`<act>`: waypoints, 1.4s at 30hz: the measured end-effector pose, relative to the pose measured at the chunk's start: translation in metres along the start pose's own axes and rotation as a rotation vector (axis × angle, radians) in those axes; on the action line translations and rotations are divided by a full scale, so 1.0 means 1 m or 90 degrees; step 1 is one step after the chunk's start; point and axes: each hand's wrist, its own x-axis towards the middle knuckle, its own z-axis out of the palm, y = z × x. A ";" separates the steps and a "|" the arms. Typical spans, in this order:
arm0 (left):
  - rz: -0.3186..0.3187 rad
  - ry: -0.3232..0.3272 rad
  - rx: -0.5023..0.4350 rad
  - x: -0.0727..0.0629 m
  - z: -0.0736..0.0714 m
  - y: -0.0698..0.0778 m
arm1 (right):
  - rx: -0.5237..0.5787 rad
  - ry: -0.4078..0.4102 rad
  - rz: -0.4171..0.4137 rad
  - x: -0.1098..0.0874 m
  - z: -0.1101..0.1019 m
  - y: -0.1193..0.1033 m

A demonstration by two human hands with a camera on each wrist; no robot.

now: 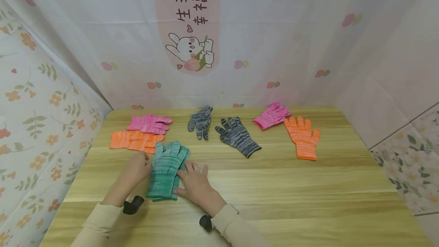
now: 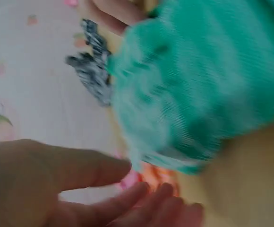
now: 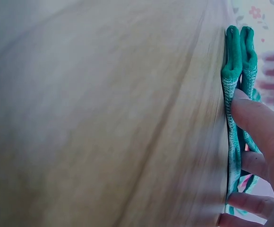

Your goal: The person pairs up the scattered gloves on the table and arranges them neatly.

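Two green knit gloves lie one over the other, fingers pointing to the back, on the left half of the table. My left hand is at their left edge. In the left wrist view its thumb and fingers stand apart, with nothing between them, beside the green fabric. At the opposite side my right hand touches the right edge with spread fingers. The right wrist view shows the two cuffs as separate layers, with the right thumb against them just past the cuffs.
Behind the green pair, an orange glove and a pink glove overlap. Two grey-black gloves lie mid-table. Farther right are another pink glove and an orange glove. A patterned curtain hangs along the back edge.
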 end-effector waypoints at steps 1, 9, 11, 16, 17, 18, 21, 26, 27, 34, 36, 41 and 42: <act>-0.018 -0.023 0.022 -0.002 0.000 -0.008 | 0.003 0.002 -0.002 0.000 0.001 0.000; -0.080 -0.112 -0.056 -0.010 0.011 -0.038 | 0.042 0.018 -0.014 -0.001 0.004 0.004; -0.091 -0.109 -0.075 -0.012 0.013 -0.039 | 0.076 0.031 -0.014 -0.002 0.002 0.003; -0.105 -0.094 -0.077 -0.014 0.018 -0.036 | 0.197 0.085 -0.034 -0.001 -0.004 0.000; -0.104 -0.088 -0.073 -0.015 0.019 -0.036 | 0.240 0.083 -0.036 0.001 -0.004 -0.001; -0.104 -0.083 -0.068 -0.016 0.019 -0.035 | 0.295 0.075 -0.034 0.003 -0.004 -0.002; -0.105 -0.069 -0.071 -0.017 0.020 -0.033 | 0.508 0.023 0.018 0.010 -0.001 -0.004; -0.088 -0.043 -0.113 -0.022 0.020 -0.028 | 0.711 -0.002 0.107 0.021 0.003 -0.005; -0.086 -0.039 -0.127 -0.022 0.021 -0.027 | 0.716 0.000 0.109 0.022 0.003 -0.004; -0.074 0.012 -0.169 -0.021 0.034 -0.028 | 0.656 0.008 0.124 0.027 0.004 0.001; -0.065 0.024 -0.172 -0.020 0.037 -0.029 | 0.659 0.006 0.127 0.028 0.004 0.001; -0.072 0.028 -0.238 -0.016 0.037 -0.032 | 0.677 -0.011 0.130 0.030 0.005 0.003; -0.077 0.028 -0.256 -0.014 0.037 -0.033 | 0.679 -0.016 0.131 0.030 0.006 0.004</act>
